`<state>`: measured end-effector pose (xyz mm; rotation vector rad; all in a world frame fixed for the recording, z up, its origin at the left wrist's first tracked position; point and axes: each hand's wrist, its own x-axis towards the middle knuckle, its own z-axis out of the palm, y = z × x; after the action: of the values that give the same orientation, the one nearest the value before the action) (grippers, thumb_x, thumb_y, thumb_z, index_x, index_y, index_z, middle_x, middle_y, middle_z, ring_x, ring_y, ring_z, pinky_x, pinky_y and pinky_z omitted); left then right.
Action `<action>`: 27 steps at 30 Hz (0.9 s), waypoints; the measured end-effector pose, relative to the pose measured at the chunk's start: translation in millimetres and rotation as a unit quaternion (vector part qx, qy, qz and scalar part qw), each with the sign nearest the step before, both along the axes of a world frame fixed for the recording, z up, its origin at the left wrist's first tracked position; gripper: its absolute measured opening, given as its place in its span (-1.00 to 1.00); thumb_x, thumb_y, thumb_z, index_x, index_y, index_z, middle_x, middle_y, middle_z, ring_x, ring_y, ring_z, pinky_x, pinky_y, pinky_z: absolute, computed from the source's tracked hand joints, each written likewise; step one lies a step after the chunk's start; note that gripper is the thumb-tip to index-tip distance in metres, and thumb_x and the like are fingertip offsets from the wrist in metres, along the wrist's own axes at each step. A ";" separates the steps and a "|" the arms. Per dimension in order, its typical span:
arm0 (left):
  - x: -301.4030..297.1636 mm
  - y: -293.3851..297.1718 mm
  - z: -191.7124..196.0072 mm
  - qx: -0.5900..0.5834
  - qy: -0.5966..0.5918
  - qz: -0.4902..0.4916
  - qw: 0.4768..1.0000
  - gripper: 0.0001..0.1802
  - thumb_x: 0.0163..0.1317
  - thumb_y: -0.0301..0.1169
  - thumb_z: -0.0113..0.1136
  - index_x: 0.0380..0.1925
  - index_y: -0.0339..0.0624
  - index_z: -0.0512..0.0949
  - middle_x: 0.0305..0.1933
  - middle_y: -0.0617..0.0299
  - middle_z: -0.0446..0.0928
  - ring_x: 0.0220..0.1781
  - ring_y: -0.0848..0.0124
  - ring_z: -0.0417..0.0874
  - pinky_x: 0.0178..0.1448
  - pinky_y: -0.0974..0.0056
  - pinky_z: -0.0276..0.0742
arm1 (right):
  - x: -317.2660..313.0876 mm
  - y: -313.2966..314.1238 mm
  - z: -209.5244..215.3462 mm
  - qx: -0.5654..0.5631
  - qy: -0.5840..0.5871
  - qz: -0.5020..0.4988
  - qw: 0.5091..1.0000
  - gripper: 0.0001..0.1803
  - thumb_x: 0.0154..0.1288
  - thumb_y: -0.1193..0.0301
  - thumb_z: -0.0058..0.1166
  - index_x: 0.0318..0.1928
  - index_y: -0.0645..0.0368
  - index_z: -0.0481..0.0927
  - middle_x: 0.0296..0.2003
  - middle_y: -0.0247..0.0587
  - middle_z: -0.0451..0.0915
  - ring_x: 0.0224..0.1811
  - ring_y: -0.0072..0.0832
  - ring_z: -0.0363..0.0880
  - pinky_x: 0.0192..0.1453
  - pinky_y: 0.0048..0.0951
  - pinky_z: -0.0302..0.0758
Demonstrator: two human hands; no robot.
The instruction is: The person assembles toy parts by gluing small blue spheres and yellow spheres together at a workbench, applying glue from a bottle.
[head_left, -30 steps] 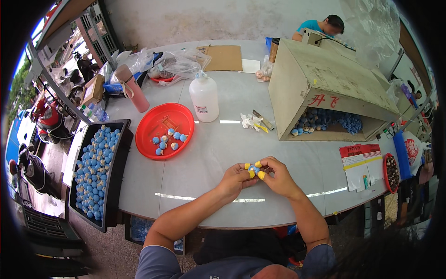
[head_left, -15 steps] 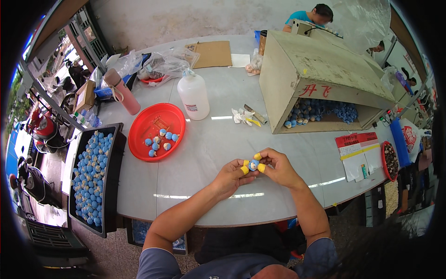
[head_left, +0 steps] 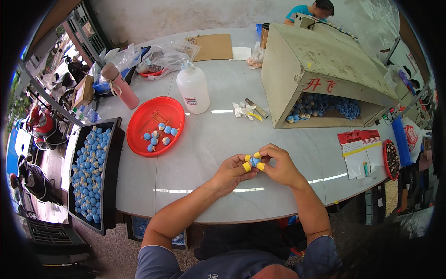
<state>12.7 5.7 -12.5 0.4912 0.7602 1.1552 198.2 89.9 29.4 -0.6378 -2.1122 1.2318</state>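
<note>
Above the front middle of the table, a small blue-and-cream ball-shaped piece [head_left: 254, 162] is pinched between both hands. My left hand [head_left: 231, 174] grips it from the left, and my right hand [head_left: 281, 168] from the right. Yellow covers wrap the thumb and forefinger tips of each hand and hide much of the piece. Several similar blue-and-cream balls [head_left: 167, 130] lie in the round red tray [head_left: 147, 116] to the left. Many more fill the long black bin [head_left: 119, 153] at the table's left edge.
A white plastic bottle [head_left: 193, 90] and a pink flask [head_left: 123, 88] stand behind the tray. A beige metal box [head_left: 283, 76] at the right holds more blue pieces. Crumpled tissue [head_left: 242, 110] lies mid-table. A red bowl [head_left: 386, 167] sits far right; a person [head_left: 309, 11] is behind the box.
Both hands still hold the ball-shaped piece at nearly the same spot. It has turned between the fingers, showing less cream. The whole view has shifted slightly.
</note>
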 end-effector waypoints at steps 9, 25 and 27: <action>0.0 0.9 0.6 -0.009 0.003 0.003 1.000 -0.76 0.39 -0.46 0.14 0.03 -0.17 0.45 0.05 0.16 0.54 0.09 0.31 0.61 0.10 0.30 0.61 | 0.2 -1.6 -4.0 0.030 0.004 0.002 1.000 -0.66 0.02 0.78 0.10 -0.13 0.30 0.58 -0.17 -0.18 0.56 -0.21 -0.41 0.58 -0.11 -0.43 0.56; 1.5 -0.4 -5.0 0.011 0.031 0.019 0.999 -0.76 0.38 -0.48 0.13 0.01 -0.24 0.44 0.03 0.12 0.55 0.07 0.30 0.62 0.07 0.30 0.60 | -1.0 -4.8 -1.0 0.082 -0.020 0.000 0.996 -0.72 0.02 0.77 0.11 -0.21 0.29 0.56 -0.22 -0.16 0.54 -0.30 -0.39 0.58 -0.22 -0.43 0.54; 2.2 -0.5 -3.1 0.021 0.041 0.017 0.999 -0.77 0.38 -0.48 0.13 0.01 -0.24 0.43 0.03 0.11 0.55 0.07 0.29 0.63 0.07 0.30 0.60 | -0.3 -4.7 -2.1 0.087 -0.025 -0.005 0.996 -0.73 0.03 0.77 0.11 -0.22 0.28 0.57 -0.23 -0.17 0.54 -0.33 -0.41 0.58 -0.25 -0.42 0.53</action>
<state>14.9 5.1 -15.6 0.5645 0.8198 1.1907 197.9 85.2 27.3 -0.6064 -2.2248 1.0225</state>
